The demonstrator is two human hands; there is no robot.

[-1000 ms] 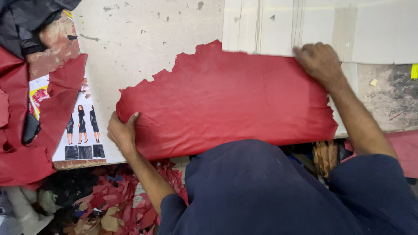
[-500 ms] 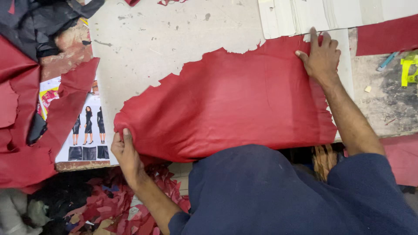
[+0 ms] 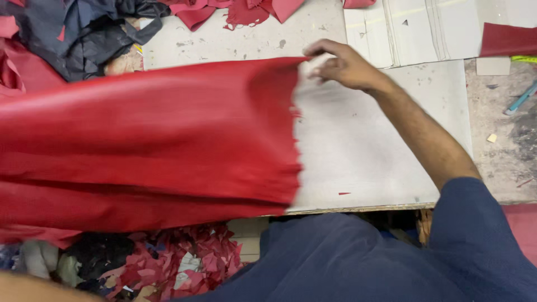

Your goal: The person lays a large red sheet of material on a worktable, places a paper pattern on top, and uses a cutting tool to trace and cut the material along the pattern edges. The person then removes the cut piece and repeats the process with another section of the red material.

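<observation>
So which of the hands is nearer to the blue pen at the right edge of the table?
Right. The right hand pinches the red leather sheet's top corner, left of the blue pen. The left hand isn't visible; only a blurred forearm shows at the bottom left, much farther away.

Left hand out of view, only a blurred strip of forearm [image 3: 39, 285] cut off at bottom edge. Red leather sheet [image 3: 151, 145] motion-smeared, running off left edge, hiding table beneath. Right hand [image 3: 344, 64] fingertips blurred at sheet's corner.
</observation>
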